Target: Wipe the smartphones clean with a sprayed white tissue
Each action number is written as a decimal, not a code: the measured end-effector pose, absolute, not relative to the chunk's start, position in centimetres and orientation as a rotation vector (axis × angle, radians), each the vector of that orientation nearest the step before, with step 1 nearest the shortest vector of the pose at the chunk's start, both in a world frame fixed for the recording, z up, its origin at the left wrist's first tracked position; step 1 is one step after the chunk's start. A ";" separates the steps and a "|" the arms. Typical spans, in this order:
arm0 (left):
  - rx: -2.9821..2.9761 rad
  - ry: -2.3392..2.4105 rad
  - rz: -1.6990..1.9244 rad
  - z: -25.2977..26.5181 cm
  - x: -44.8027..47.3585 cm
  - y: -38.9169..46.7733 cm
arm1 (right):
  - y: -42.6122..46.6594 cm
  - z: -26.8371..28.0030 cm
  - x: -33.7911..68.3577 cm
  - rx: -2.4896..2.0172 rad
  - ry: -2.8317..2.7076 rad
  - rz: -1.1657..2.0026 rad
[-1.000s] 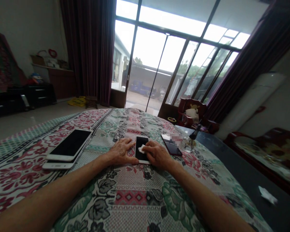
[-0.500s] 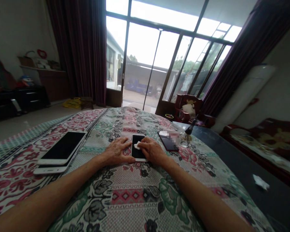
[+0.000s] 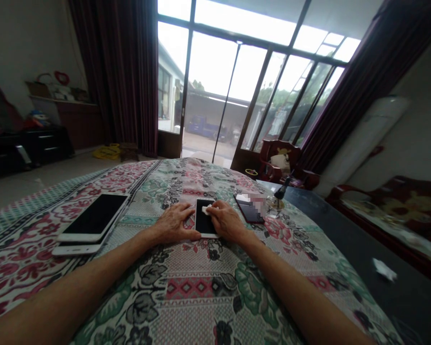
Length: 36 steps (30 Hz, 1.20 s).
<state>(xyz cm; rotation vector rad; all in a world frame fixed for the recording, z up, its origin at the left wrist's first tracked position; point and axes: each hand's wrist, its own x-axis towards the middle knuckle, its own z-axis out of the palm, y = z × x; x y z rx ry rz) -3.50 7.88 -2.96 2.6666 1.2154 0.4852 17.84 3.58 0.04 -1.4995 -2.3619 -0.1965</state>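
Observation:
A white smartphone point(image 3: 203, 224) with a dark screen lies face up on the patterned tablecloth point(image 3: 187, 290). My left hand point(image 3: 174, 223) rests flat at its left side, fingers spread, with the thumb against the phone's lower left edge. Pinched in the fingers of my right hand point(image 3: 229, 222) is a small white tissue point(image 3: 208, 210), which touches the upper part of the screen. My right hand covers the phone's right edge.
Two white phones point(image 3: 94, 218) lie stacked at the left. Right of my hands is a dark phone point(image 3: 250, 211), partly blurred out, beside a clear glass object point(image 3: 274, 206) with a black brush-like top. A crumpled tissue point(image 3: 384, 269) lies on the dark surface at the right.
My right hand has slid the tissue slightly up and to the right on the screen. The left hand stays beside the phone. The view has shifted a little.

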 end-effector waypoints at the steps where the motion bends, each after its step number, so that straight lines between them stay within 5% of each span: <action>1: 2.664 1.220 0.486 -2.9 -3.5 7.9 | 3.5 0.1 17.7 -1.470 -2.382 -0.200; 21: 2.628 1.189 0.539 -2.5 -3.5 7.6 | 3.5 -0.2 17.9 -1.362 -2.454 -0.173; 36: 2.681 1.145 0.468 -2.8 -3.9 8.0 | 2.8 1.2 19.0 -1.049 -2.625 0.155</action>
